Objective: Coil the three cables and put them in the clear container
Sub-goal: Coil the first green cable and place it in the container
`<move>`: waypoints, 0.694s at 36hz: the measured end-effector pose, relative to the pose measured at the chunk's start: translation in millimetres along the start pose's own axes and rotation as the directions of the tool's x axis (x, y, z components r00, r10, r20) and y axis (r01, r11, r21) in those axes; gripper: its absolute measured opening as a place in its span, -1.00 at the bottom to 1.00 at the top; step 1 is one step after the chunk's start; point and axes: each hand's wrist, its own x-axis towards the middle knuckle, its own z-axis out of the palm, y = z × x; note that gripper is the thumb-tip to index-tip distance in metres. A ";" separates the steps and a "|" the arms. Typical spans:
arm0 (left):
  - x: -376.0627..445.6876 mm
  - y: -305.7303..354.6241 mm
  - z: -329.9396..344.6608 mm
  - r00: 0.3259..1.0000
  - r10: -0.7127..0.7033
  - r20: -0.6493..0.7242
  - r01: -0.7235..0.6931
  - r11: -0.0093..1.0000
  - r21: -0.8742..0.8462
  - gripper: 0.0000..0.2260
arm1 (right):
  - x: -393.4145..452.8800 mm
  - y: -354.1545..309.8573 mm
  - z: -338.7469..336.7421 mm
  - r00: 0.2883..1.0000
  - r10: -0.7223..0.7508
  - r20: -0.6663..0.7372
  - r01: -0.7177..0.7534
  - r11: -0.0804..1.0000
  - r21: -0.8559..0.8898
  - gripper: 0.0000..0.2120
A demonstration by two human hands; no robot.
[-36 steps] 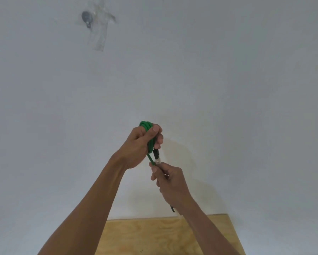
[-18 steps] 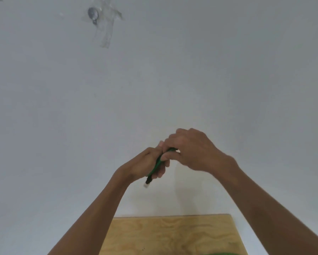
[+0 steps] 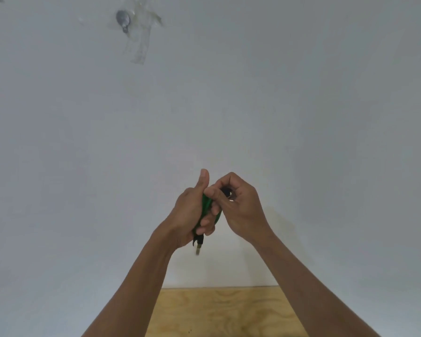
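A green cable (image 3: 206,207), wound into a small bundle, is held up in front of the white wall. My left hand (image 3: 191,215) is closed around the bundle with its thumb pointing up. One black plug with a clear tip (image 3: 199,244) hangs out below that fist. My right hand (image 3: 238,207) pinches the cable's other dark end at the top of the bundle, touching the left hand. The other cables and the clear container are out of view.
A plywood table top (image 3: 219,312) shows at the bottom middle, against the white wall (image 3: 302,117). High on the wall a small metal piece sits under clear tape (image 3: 136,32).
My right hand rose from below the bundle, passed over it, and now pinches the cable end at its top. My left thumb has lifted upright. The hanging plug stays below the left fist.
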 end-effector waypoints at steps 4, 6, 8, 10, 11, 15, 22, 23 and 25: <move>3.7 -4.2 14.2 0.971 0.032 -0.239 -0.057 0.994 -0.096 -0.31 | 3.9 -1.9 4.0 0.999 0.039 -0.035 -0.040 0.998 -0.047 -0.79; 5.8 -6.5 20.1 0.938 0.048 -0.343 -0.103 0.984 -0.144 -0.34 | 5.4 -2.4 5.1 0.998 0.052 -0.041 -0.054 0.997 -0.055 -0.79; 7.7 -8.7 20.7 0.897 0.080 -0.435 -0.148 0.981 -0.124 -0.36 | 6.1 -2.2 4.7 0.997 0.040 -0.059 -0.045 0.995 -0.090 -0.79; 9.7 -12.5 17.8 0.858 0.117 -0.501 -0.164 0.985 -0.050 -0.35 | 5.5 -2.7 4.2 0.997 0.028 -0.071 -0.035 0.994 -0.106 -0.77; 10.5 -15.4 16.6 0.840 0.144 -0.523 -0.175 0.985 -0.009 -0.34 | 5.4 -2.2 4.3 0.997 0.027 -0.070 -0.035 0.993 -0.111 -0.77; 11.6 -31.3 17.9 0.780 0.286 -0.556 -0.220 0.958 0.184 -0.35 | 5.6 2.1 7.0 0.994 0.071 -0.087 -0.079 0.992 -0.100 -0.76; 17.2 -39.6 16.1 0.683 0.315 -0.658 -0.166 0.945 0.281 -0.43 | -1.9 5.9 17.7 0.983 0.125 -0.134 -0.142 0.982 -0.125 -0.75; 17.9 -39.5 14.9 0.674 0.297 -0.676 -0.149 0.951 0.269 -0.44 | -4.6 6.9 19.9 0.984 0.113 -0.140 -0.136 0.977 -0.165 -0.77; 18.9 -39.5 11.3 0.650 0.271 -0.710 -0.123 0.959 0.254 -0.49 | -10.7 8.5 23.8 0.987 0.041 -0.155 -0.087 0.950 -0.300 -0.81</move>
